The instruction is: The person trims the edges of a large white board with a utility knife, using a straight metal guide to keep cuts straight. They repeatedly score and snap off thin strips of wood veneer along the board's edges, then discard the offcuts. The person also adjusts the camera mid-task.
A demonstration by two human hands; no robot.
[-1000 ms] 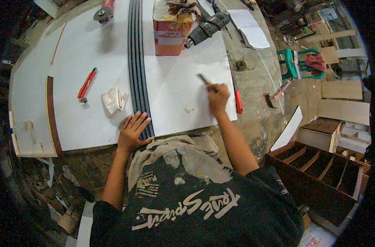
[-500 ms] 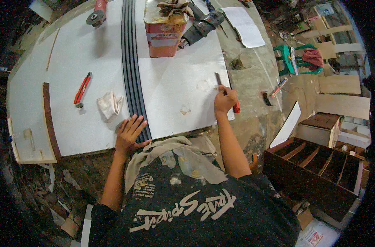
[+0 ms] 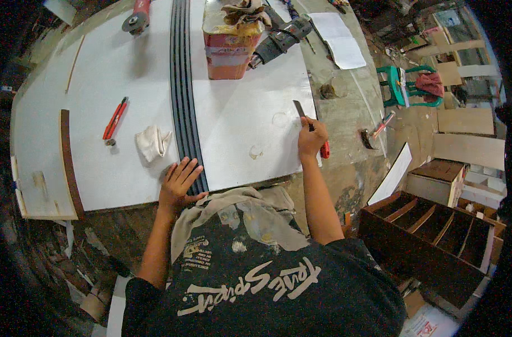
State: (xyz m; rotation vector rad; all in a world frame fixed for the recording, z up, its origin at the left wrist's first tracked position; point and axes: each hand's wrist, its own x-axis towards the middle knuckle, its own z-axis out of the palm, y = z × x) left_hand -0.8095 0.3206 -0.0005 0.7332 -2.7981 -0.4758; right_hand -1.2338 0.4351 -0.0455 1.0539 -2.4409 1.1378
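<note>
My left hand (image 3: 180, 182) lies flat, fingers spread, across the near end of a bundle of long dark strips (image 3: 183, 84). The strips run side by side over the white board (image 3: 233, 135). My right hand (image 3: 312, 139) is closed round a red-handled knife (image 3: 298, 108), near the board's right edge. Its dark blade points away from me, and the red handle end shows beside my palm. A crumpled white cloth (image 3: 153, 142) lies left of the strips. Farther left rests a red and black cutter (image 3: 116, 118).
A red tin (image 3: 228, 59) with a rag (image 3: 244, 12) on top stands beyond the strips, a heat gun (image 3: 281, 40) next to it. An angle grinder (image 3: 135, 21) lies at the far left. Rightward are paper (image 3: 340, 42), a hammer (image 3: 374, 133), a green chair (image 3: 399, 84) and a brown shelf unit (image 3: 430, 230).
The whole view has shifted slightly, the table things sitting a little farther right. My right hand still grips the knife, and my left hand stays on the strips.
</note>
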